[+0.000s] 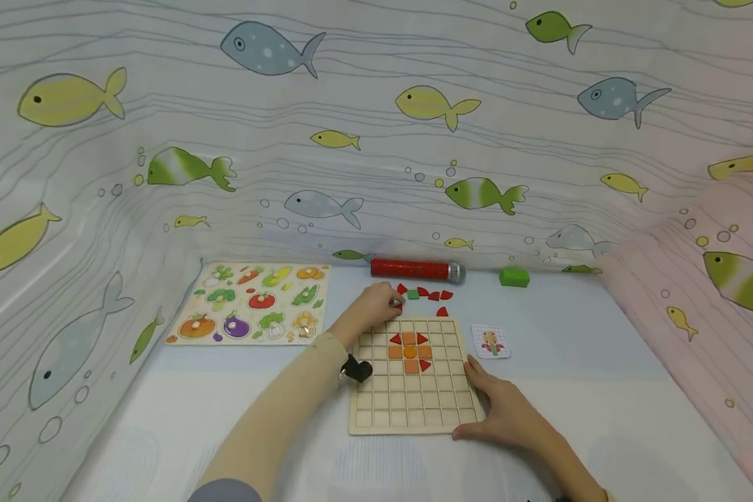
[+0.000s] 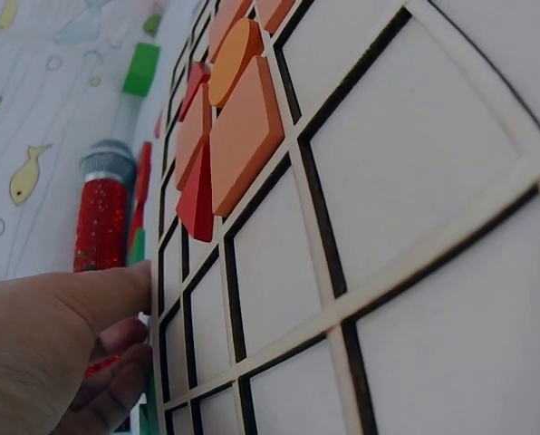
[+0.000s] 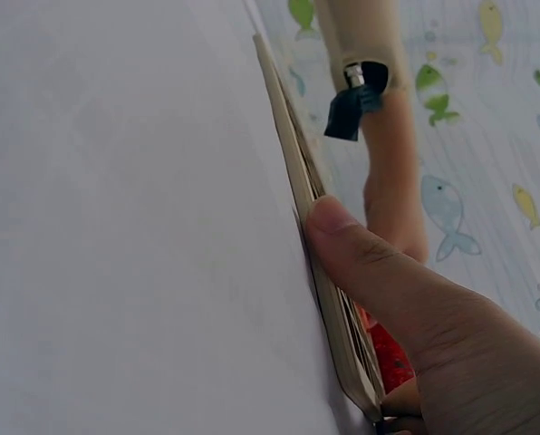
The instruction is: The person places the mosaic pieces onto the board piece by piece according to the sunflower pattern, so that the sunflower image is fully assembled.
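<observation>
A wooden grid board [image 1: 398, 401] lies before me. On it, several orange squares [image 1: 424, 352] surround an orange circle [image 1: 410, 353], with three red triangles [image 1: 424, 365] at the corners between them. My right hand [image 1: 508, 411] grips the board's near right corner, thumb [image 3: 370, 254] on the front edge and fingers along the right side. Beyond the board's far left corner, my left hand [image 1: 376, 305] bends its fingers at the loose pieces, with red showing by the fingertips; I cannot tell whether they pinch a piece. Red rounded pieces [image 1: 435, 296] and a green square [image 1: 413, 294] lie beside it.
A red microphone [image 1: 411, 269] lies behind the loose pieces, along the fish-printed backdrop. To the left is a vegetable puzzle board [image 1: 226, 328]. A small picture card [image 1: 491, 341] lies right of the grid, and a green block [image 1: 514, 277] sits at the back right.
</observation>
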Available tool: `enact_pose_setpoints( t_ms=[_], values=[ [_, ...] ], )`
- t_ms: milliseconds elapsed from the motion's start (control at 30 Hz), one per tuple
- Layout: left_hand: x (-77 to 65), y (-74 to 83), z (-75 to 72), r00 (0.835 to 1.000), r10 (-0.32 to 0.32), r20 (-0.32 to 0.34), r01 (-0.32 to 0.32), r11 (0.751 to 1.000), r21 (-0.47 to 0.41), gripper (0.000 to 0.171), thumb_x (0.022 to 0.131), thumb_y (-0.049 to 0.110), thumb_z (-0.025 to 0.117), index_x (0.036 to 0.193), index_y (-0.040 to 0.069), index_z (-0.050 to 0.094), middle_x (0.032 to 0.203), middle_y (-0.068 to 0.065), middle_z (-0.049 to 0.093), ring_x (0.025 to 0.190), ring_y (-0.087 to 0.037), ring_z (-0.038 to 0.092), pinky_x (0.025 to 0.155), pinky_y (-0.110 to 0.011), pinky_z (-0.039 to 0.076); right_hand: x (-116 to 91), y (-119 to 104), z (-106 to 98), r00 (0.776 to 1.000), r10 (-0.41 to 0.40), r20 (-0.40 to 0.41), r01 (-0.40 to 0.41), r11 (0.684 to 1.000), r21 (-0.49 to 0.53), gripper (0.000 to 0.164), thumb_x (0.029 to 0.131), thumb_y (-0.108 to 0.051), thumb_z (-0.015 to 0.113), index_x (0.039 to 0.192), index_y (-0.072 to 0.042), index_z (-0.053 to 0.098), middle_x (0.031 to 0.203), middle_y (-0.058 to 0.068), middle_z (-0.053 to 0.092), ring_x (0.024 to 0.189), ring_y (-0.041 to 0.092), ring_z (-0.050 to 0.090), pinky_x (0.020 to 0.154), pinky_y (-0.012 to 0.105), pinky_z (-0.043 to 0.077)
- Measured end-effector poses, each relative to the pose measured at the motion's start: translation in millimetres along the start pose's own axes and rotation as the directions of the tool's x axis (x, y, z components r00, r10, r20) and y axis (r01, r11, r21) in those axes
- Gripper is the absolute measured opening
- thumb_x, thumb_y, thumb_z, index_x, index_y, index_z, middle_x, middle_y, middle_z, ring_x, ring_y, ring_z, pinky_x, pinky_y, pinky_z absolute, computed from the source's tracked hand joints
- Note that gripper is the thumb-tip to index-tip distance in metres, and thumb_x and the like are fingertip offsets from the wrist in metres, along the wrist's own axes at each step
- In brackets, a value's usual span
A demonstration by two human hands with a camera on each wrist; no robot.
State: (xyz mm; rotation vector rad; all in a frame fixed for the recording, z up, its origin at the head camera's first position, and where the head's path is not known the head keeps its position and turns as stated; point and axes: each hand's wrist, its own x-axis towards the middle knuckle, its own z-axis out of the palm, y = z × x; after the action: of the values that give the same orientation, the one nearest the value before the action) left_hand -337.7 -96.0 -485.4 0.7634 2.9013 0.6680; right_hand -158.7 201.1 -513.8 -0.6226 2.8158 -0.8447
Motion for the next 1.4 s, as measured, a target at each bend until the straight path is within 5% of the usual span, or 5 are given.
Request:
enact_pose_setpoints(
  t_ms=[167, 633, 867, 1200, 1400],
  values=[
    [-0.8, -4.8, 3.3, 1.0, 0.001, -0.029, -0.002, 0.999, -0.034, 0.018, 0.099, 0.016, 0.076, 0.11, 0.004, 0.082, 0.097, -0.009, 0.07, 0.087, -0.018, 0.06, 0.081, -0.035, 0.055, 0.3, 0.8, 0.3, 1.0, -0.021, -0.01, 0.02, 1.0, -0.004, 0.135, 0.063, -0.081, 0.085, 0.16, 0.002, 0.04, 0.17, 0.017, 0.032, 0.154, 0.035, 0.038, 0.119, 0.055, 0.04],
    [-16.7, -7.5, -3.0, 0.991, -0.089, -0.098, 0.067, 0.975, -0.21, 0.019, 0.1, 0.018, 0.075, 0.114, 0.004, 0.079, 0.104, -0.007, 0.078, 0.099, -0.021, 0.073, 0.092, -0.039, 0.059, 2.8, 0.4, -2.4, 0.999, -0.035, -0.018, 0.035, 0.999, -0.003, 0.135, 0.063, -0.078, 0.087, 0.159, 0.004, 0.041, 0.17, 0.02, 0.031, 0.154, 0.039, 0.038, 0.119, 0.056, 0.039],
    [-46.5, 8.4, -6.5, 0.992, -0.1, -0.073, 0.079, 0.966, -0.247, 0.021, 0.102, 0.023, 0.074, 0.115, 0.007, 0.079, 0.102, -0.002, 0.077, 0.092, -0.016, 0.071, 0.084, -0.035, 0.059, 1.9, 0.8, -1.5, 0.999, -0.039, -0.017, 0.039, 0.999, -0.01, 0.135, 0.064, -0.077, 0.087, 0.159, 0.005, 0.04, 0.17, 0.022, 0.031, 0.153, 0.041, 0.038, 0.118, 0.057, 0.04],
    [-107.8, 37.7, 10.3, 0.998, -0.065, -0.02, 0.057, 0.957, -0.286, 0.018, 0.099, 0.019, 0.077, 0.112, 0.008, 0.081, 0.094, 0.003, 0.076, 0.079, -0.006, 0.064, 0.072, -0.025, 0.055, -3.3, 1.1, 0.0, 0.999, -0.034, 0.008, 0.034, 0.999, -0.002, 0.134, 0.064, -0.078, 0.086, 0.159, 0.005, 0.04, 0.17, 0.021, 0.031, 0.154, 0.039, 0.037, 0.119, 0.057, 0.038],
    [-122.6, 50.7, 13.3, 0.992, -0.105, -0.065, 0.083, 0.959, -0.27, 0.013, 0.096, 0.017, 0.08, 0.103, 0.006, 0.081, 0.082, 0.006, 0.071, 0.072, -0.004, 0.058, 0.065, -0.023, 0.051, -0.1, 1.5, -1.7, 0.999, -0.04, -0.015, 0.04, 0.999, -0.015, 0.133, 0.065, -0.078, 0.086, 0.159, 0.005, 0.041, 0.17, 0.022, 0.031, 0.152, 0.041, 0.039, 0.117, 0.058, 0.041]
  ],
)
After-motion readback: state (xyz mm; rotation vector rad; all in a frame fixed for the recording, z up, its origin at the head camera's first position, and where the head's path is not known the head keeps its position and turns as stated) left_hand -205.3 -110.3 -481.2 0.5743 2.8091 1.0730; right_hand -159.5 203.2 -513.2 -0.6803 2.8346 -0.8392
